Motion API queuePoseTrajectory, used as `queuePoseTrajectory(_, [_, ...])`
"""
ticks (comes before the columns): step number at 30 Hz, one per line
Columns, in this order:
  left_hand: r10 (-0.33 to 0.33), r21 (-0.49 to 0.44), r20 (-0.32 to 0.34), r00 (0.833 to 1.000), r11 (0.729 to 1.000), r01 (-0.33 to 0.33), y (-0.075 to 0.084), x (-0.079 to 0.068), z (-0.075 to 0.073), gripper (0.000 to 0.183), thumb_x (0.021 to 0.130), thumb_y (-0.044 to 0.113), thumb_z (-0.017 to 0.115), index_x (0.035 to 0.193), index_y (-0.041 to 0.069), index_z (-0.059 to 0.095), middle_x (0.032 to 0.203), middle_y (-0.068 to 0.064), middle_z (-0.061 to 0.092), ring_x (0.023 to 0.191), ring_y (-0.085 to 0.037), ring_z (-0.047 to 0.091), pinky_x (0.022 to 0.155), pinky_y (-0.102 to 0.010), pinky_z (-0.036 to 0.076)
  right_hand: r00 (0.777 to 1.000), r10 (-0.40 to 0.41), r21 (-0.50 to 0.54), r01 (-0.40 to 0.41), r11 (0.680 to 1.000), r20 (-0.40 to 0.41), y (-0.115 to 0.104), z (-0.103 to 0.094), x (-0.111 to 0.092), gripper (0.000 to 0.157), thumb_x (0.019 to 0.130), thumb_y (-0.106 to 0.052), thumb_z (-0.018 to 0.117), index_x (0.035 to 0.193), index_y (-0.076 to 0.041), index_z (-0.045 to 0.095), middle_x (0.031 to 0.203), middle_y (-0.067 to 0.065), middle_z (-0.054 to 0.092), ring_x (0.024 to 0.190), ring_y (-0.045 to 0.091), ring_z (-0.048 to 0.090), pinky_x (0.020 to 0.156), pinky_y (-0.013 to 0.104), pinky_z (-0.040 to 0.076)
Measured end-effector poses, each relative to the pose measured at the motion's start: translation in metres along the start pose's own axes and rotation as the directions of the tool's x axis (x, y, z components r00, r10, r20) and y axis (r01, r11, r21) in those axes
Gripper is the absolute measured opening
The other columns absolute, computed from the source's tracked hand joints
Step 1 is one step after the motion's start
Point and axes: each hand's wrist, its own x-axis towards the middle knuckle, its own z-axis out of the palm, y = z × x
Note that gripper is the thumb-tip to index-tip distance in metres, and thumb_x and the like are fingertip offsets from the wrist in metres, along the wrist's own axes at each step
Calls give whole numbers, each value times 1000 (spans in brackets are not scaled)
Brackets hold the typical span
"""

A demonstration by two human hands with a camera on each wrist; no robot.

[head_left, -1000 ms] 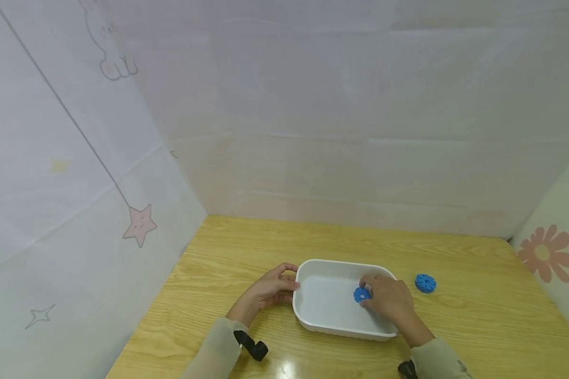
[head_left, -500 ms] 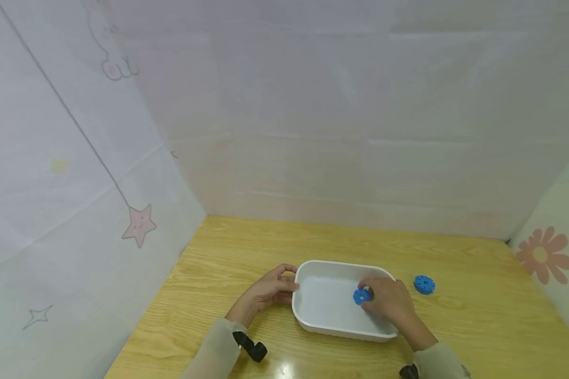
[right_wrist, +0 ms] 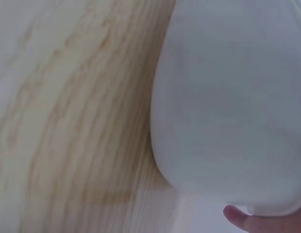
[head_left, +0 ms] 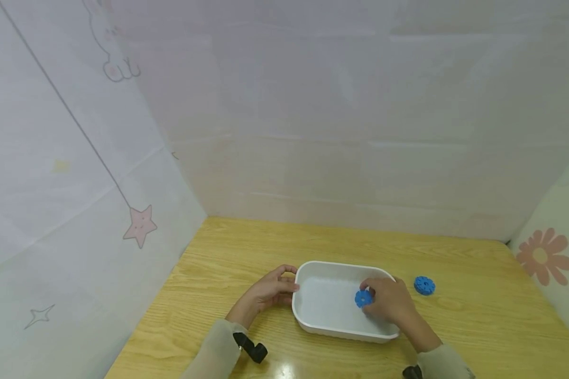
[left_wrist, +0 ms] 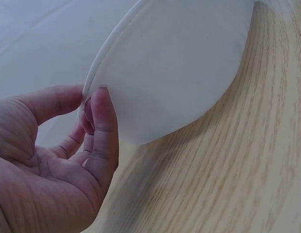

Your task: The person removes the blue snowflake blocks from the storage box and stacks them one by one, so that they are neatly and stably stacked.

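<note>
A white rectangular tray [head_left: 327, 300] with rounded corners and raised walls lies on the table in front of me. At its left end my left hand [head_left: 270, 289] pinches the rim; the left wrist view shows the thumb and fingers of that hand [left_wrist: 68, 141] meeting at the tray wall [left_wrist: 175, 68]. My right hand [head_left: 389, 300] reaches over the tray's right end and holds a blue notched disc [head_left: 362, 298] between thumb and fingers, inside the tray. From the right wrist, mostly the tray's outer wall [right_wrist: 228, 107] shows, with a fingertip [right_wrist: 235, 216] at the lower corner.
Another blue notched piece, which looks like stacked discs [head_left: 424, 285], lies on the wooden table [head_left: 265, 239] to the right of the tray. Printed white sheeting [head_left: 284, 131] stands behind and along both sides of the table.
Very little differs. The right hand and its blue disc have shifted slightly within the tray, while the left hand stays at the rim.
</note>
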Motion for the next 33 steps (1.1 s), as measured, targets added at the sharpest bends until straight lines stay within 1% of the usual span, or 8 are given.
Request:
queuePoseTrajectory(4, [6, 10, -7, 1000, 1000, -6, 0, -1, 0, 47, 93, 0, 66, 134, 5, 46, 119, -23, 67, 87, -20, 70, 74, -34, 59, 999, -10, 146, 15, 989, -35, 6, -3, -2, 41, 71, -21, 91, 107, -15, 72, 82, -6, 59, 83, 15, 53, 113, 73, 19])
queuePoseTrajectory(8, [11, 8, -17, 1000, 1000, -10, 2, -2, 2, 47, 92, -1, 67, 134, 5, 47, 119, -24, 66, 83, -19, 69, 71, -32, 59, 995, -38, 216, 58, 975, -98, 12, -9, -7, 40, 75, -18, 90, 110, -15, 71, 86, -7, 61, 88, 17, 56, 112, 76, 16])
queuePoseTrajectory(12, [5, -3, -22, 1000, 1000, -5, 2, -3, 3, 49, 92, 0, 68, 136, 4, 47, 120, -26, 65, 82, -18, 69, 71, -31, 59, 983, -68, 219, 105, 970, -169, 17, -20, -12, 41, 76, -15, 89, 113, -13, 72, 89, -6, 64, 90, 22, 59, 108, 75, 25])
queuePoseTrajectory(15, [-1, -7, -25, 1000, 1000, 1, 2, -3, 3, 50, 91, 1, 69, 136, 5, 47, 122, -27, 65, 82, -18, 69, 72, -31, 58, 980, -80, 227, 121, 966, -184, 22, -28, -16, 40, 78, -15, 87, 114, -11, 72, 91, -5, 64, 91, 23, 59, 98, 59, 46])
queuePoseTrajectory(17, [1, -5, -25, 1000, 1000, -1, 1, -2, 3, 50, 91, 1, 69, 136, 4, 47, 122, -27, 65, 82, -18, 69, 72, -31, 58, 979, -79, 238, 124, 963, -188, 27, -33, -18, 40, 79, -15, 87, 115, -10, 71, 92, -5, 63, 90, 23, 58, 86, 46, 52])
queuePoseTrajectory(19, [0, -3, -25, 1000, 1000, 0, 1, -2, 3, 50, 92, 0, 68, 136, 4, 47, 123, -27, 64, 81, -18, 69, 72, -31, 58, 977, -85, 245, 133, 960, -197, 32, -35, -20, 41, 79, -15, 86, 116, -10, 71, 93, -5, 63, 90, 21, 58, 76, 36, 53])
queuePoseTrajectory(24, [0, -5, -24, 1000, 1000, 0, 0, -2, 2, 50, 92, 0, 67, 137, 3, 46, 123, -28, 64, 81, -17, 69, 70, -30, 58, 967, -93, 216, 146, 965, -237, 46, -38, -24, 41, 79, -18, 86, 117, -10, 70, 92, -6, 61, 88, 16, 56, 70, 29, 50])
queuePoseTrajectory(33, [5, -14, -26, 1000, 1000, -6, 1, -4, 1, 51, 91, 0, 69, 136, 2, 45, 111, -17, 69, 81, -17, 68, 69, -28, 58, 956, -57, 202, 119, 972, -287, 69, -41, -32, 42, 80, -24, 85, 118, -13, 71, 93, -5, 62, 87, 20, 59, 69, 33, 50])
